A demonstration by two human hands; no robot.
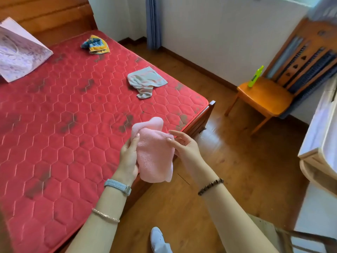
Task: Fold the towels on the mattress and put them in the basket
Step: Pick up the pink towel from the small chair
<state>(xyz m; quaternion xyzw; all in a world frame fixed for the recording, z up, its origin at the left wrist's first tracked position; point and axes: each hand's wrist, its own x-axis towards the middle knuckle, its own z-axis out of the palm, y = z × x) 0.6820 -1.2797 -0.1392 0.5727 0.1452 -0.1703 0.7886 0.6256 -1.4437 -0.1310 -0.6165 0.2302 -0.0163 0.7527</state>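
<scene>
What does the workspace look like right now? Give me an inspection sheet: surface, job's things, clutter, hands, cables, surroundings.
Surface: red quilted mattress, dark stains in patches.
Job's things: pink towel held over the mattress's near corner; grey towel rumpled near the right edge; multicoloured towel bunched at the far end; basket not clearly in view.
Clutter: white-and-purple patterned item, perhaps a bag, at the mattress's far left.
Hands: left hand grips the pink towel's left side; right hand pinches its right edge.
Cables: nothing seen.
Surroundings: wooden chair with a green bottle on its seat; blue curtain; wooden floor.
</scene>
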